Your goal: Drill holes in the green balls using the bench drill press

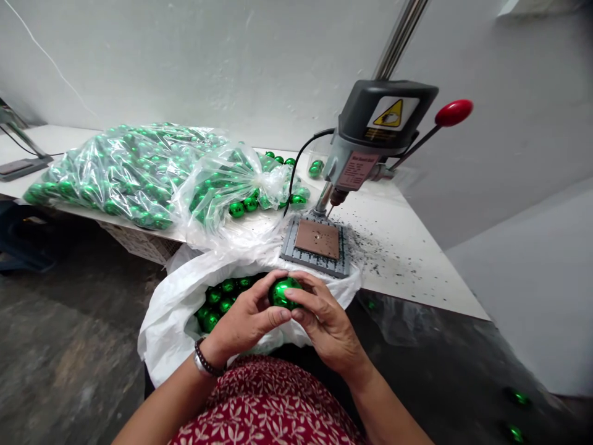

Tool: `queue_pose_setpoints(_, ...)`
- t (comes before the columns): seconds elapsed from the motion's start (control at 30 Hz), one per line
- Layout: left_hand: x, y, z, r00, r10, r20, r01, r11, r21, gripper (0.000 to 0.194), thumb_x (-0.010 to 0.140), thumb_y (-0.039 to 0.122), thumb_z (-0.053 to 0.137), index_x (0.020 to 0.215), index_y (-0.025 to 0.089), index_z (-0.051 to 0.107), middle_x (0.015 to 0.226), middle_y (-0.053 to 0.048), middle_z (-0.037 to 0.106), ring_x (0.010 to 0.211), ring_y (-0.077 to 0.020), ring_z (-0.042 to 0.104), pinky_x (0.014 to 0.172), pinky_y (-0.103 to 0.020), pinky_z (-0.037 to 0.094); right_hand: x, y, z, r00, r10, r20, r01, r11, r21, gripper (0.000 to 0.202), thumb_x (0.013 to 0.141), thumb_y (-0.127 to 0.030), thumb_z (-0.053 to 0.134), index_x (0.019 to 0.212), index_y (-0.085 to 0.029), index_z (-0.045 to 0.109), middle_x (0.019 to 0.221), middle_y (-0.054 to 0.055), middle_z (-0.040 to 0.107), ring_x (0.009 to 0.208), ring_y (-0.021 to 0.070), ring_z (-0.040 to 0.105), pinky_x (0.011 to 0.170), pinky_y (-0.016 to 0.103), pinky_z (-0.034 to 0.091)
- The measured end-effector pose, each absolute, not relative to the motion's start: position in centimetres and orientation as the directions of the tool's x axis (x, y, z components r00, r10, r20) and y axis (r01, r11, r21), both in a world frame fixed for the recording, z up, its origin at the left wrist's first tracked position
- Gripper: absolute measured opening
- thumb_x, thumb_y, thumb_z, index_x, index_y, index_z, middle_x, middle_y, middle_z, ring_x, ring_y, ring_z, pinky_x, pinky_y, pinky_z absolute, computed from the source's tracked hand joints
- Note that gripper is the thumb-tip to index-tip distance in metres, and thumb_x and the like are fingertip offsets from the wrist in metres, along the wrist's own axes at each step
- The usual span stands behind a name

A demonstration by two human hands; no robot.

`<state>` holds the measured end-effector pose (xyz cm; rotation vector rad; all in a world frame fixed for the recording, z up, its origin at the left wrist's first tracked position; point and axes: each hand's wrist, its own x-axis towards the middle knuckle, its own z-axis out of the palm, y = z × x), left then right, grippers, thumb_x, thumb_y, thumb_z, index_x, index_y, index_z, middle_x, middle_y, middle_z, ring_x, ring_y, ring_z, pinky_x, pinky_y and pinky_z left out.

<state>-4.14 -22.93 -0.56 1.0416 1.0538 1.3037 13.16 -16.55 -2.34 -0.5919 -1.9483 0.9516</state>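
A shiny green ball (281, 293) is held between both hands, in front of the drill press base. My left hand (248, 318) closes on its left side with fingers and thumb. Fingers of my right hand (327, 321) press on its right side and front. Below and to the left, a white bag (162, 309) lies open with several green balls (214, 296) inside. Just beyond the hands stands a drill press (370, 133), its bit above a brown square plate (317, 238) on the slotted base.
Large clear bags (115, 176) full of green balls lie on the white table (417, 259). Dark shavings are scattered right of the base. The red-knobbed lever (454, 113) sticks out rightward. Two green balls (519, 397) are on the floor at lower right.
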Motion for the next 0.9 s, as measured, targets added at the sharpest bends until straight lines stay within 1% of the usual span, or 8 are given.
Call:
queue_pose_setpoints(0.1, -3.8, -23.1, -1.5, 0.012, 0.999, -0.049, -0.348, 0.05, 0.936, 0.064, 0.075, 0.041, 0.081, 0.135, 0.03, 0.062, 0.124, -0.006, 0.067, 0.108, -0.0242, 0.062, 0.097, -0.037, 0.05, 12.7, -17.0, -3.3, -0.459, 0.797, 0.392, -0.043, 0.42, -0.906, 0.048, 0.086, -0.042, 0.065, 0.133, -0.034, 0.059, 0.133, 0.005, 0.06, 0.119, 0.013, 0.063, 0.101, 0.027, 0.057)
queue_pose_setpoints(0.17, -3.8, -23.3, -2.3, -0.001, 0.999, -0.049, -0.427, 0.044, 0.903, 0.068, 0.075, 0.042, 0.081, 0.138, 0.031, 0.059, 0.124, -0.006, 0.067, 0.108, -0.0237, 0.062, 0.097, -0.037, 0.05, 12.4, -17.3, -4.1, -0.434, 0.856, 0.282, -0.077, 0.276, -0.958, 0.074, 0.082, -0.051, 0.068, 0.148, -0.033, 0.041, 0.136, 0.008, 0.058, 0.116, 0.0136, 0.064, 0.097, 0.026, 0.058)
queue_pose_setpoints(0.23, -3.9, -23.5, -3.1, -0.017, 0.998, -0.055, -0.484, 0.04, 0.874, 0.068, 0.077, 0.044, 0.079, 0.14, 0.031, 0.058, 0.128, -0.007, 0.067, 0.114, -0.0245, 0.062, 0.103, -0.039, 0.047, 12.0, -17.5, -4.8, -0.441, 0.874, 0.203, -0.047, 0.203, -0.978, 0.084, 0.078, -0.053, 0.072, 0.151, -0.03, 0.037, 0.139, 0.01, 0.056, 0.118, 0.0148, 0.063, 0.097, 0.026, 0.058)
queue_pose_setpoints(0.37, -4.0, -23.5, -3.7, -0.058, 0.989, -0.138, -0.59, 0.078, 0.804, 0.073, 0.079, 0.05, 0.077, 0.145, 0.028, 0.054, 0.124, -0.009, 0.069, 0.108, -0.0232, 0.064, 0.1, -0.039, 0.048, 11.4, -17.5, -5.5, -0.477, 0.871, 0.121, 0.027, 0.152, -0.988, 0.077, 0.077, -0.053, 0.072, 0.145, -0.026, 0.046, 0.143, 0.009, 0.054, 0.122, 0.0174, 0.061, 0.102, 0.03, 0.056)
queue_pose_setpoints(0.5, -4.2, -23.5, -3.5, -0.132, 0.97, -0.203, -0.652, 0.069, 0.755, 0.073, 0.074, 0.049, 0.081, 0.138, 0.023, 0.061, 0.113, -0.009, 0.072, 0.088, -0.0163, 0.067, 0.085, -0.033, 0.054, 10.8, -17.5, -5.7, -0.5, 0.866, 0.027, -0.026, 0.016, -1.0, 0.077, 0.078, -0.055, 0.07, 0.146, -0.026, 0.045, 0.14, 0.008, 0.057, 0.11, 0.0159, 0.066, 0.093, 0.028, 0.059)
queue_pose_setpoints(0.6, -4.3, -23.4, -3.4, -0.132, 0.963, -0.236, -0.67, 0.089, 0.737, 0.075, 0.073, 0.047, 0.083, 0.139, 0.024, 0.059, 0.11, -0.008, 0.073, 0.079, -0.0142, 0.068, 0.078, -0.031, 0.055, 10.6, -17.4, -5.7, -0.471, 0.882, -0.011, -0.065, -0.048, -0.997, 0.076, 0.077, -0.055, 0.071, 0.143, -0.026, 0.046, 0.138, 0.008, 0.059, 0.111, 0.0156, 0.066, 0.092, 0.027, 0.059)
queue_pose_setpoints(0.73, -4.2, -23.4, -3.6, -0.11, 0.962, -0.25, -0.679, 0.111, 0.726, 0.078, 0.078, 0.044, 0.079, 0.147, 0.026, 0.049, 0.114, -0.009, 0.073, 0.084, -0.0184, 0.073, 0.081, -0.034, 0.056, 10.5, -17.3, -5.6, -0.396, 0.918, -0.009, -0.092, -0.049, -0.995, 0.069, 0.078, -0.057, 0.069, 0.136, -0.023, 0.054, 0.138, 0.009, 0.059, 0.119, 0.0158, 0.064, 0.103, 0.028, 0.056)
queue_pose_setpoints(0.9, -4.2, -23.3, -3.9, -0.093, 0.959, -0.267, -0.701, 0.128, 0.702, 0.081, 0.079, 0.041, 0.079, 0.15, 0.024, 0.043, 0.109, -0.009, 0.075, 0.087, -0.021, 0.076, 0.085, -0.036, 0.057, 10.4, -17.2, -5.5, -0.358, 0.932, -0.056, -0.102, -0.099, -0.99, 0.065, 0.075, -0.059, 0.071, 0.127, -0.022, 0.061, 0.132, 0.009, 0.063, 0.116, 0.0154, 0.065, 0.1, 0.027, 0.056)
